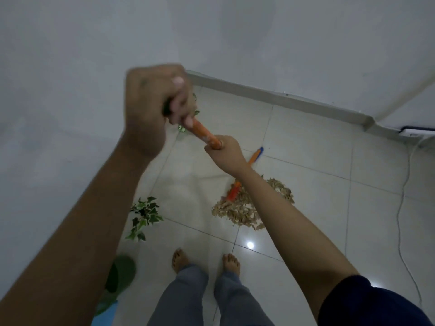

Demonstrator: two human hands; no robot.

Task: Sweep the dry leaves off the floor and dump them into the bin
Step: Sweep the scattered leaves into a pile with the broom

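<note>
Tiled floor [306, 147]: leaf pile [244, 208] below both hands [221, 151] on broom [202, 132].

dry leaves [244, 209]: tan, crumbly, gathered in one heap on the pale tiled floor [317, 196]. broom [203, 132]: orange handle, slanting down into the heap, its head among the leaves.

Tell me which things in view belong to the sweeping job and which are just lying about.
Part of the job:
- broom, gripped by the left hand above and the right hand below
- pile of dry leaves on the tiled floor

Just lying about:
- variegated ivy sprig
- green slipper
- white cable along the wall
- orange and blue stick behind the right hand

No bin shows in this view.
</note>
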